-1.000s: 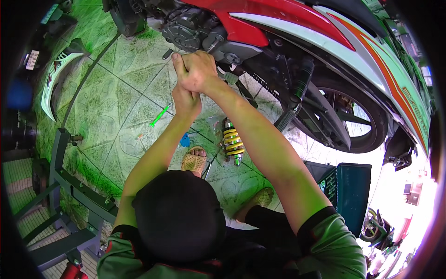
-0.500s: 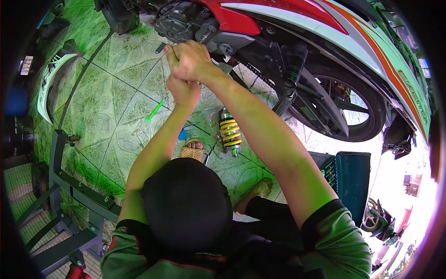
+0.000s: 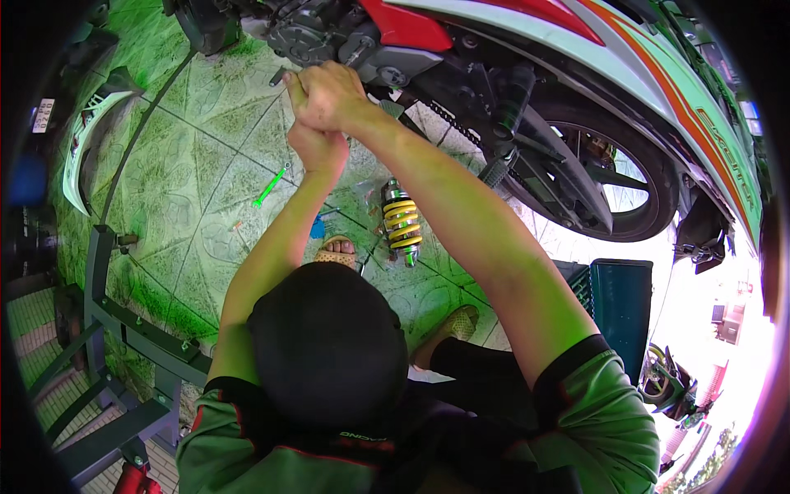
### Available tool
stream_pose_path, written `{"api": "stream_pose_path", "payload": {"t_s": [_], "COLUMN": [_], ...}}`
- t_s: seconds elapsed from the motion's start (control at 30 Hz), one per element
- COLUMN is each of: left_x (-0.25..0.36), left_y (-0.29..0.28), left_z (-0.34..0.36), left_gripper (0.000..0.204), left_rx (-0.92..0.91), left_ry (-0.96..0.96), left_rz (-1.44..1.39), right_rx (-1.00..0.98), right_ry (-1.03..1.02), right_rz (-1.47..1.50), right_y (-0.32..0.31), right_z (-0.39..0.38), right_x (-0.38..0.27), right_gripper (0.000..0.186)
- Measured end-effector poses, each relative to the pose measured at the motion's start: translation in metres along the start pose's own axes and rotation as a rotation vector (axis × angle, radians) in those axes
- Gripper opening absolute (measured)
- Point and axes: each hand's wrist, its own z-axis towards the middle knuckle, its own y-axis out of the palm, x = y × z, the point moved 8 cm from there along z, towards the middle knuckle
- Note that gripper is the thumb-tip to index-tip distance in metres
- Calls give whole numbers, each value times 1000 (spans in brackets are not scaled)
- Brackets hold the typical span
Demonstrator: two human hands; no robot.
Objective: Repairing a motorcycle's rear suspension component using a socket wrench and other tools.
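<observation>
My left hand [image 3: 319, 150] is closed just below my right one, its fingers mostly hidden. Fingers curled, my right hand [image 3: 331, 92] presses over it, beside the motorbike's engine [image 3: 303, 39]. A short dark bar end [image 3: 278, 77] pokes out past the right hand's knuckles; the hands hide the rest of whatever they grip. Behind them stretches the red and white motorbike [image 3: 510, 34], with its chain and rear wheel [image 3: 654, 185] to the right. On the tiled floor below lie a bright green wrench [image 3: 271, 186] and a shock absorber with a yellow spring [image 3: 401, 221].
A dark green tool case [image 3: 623, 317] stands open at the right. At the left, a white curved fairing [image 3: 82, 152] lies on the floor, with a grey metal frame [image 3: 100, 272] nearer. Close to a sandalled foot [image 3: 337, 250] is a small blue item [image 3: 318, 228].
The whole view has shifted slightly, so everything sits a little higher and to the left. Both hands keep the same grip beside the engine.
</observation>
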Motion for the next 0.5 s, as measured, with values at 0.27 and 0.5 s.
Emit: {"api": "stream_pose_path", "payload": {"t_s": [0.27, 0.5], "left_x": [3, -3], "left_y": [3, 27], "left_z": [10, 31], "left_gripper": [28, 24], "left_rx": [-223, -426], "left_ry": [-4, 505], "left_rz": [-1, 454], "right_rx": [215, -19], "right_ry": [-215, 169], "right_rz": [164, 389], "right_y": [-22, -70], "right_z": [-30, -228], "right_x": [-2, 40], "right_gripper": [27, 34]}}
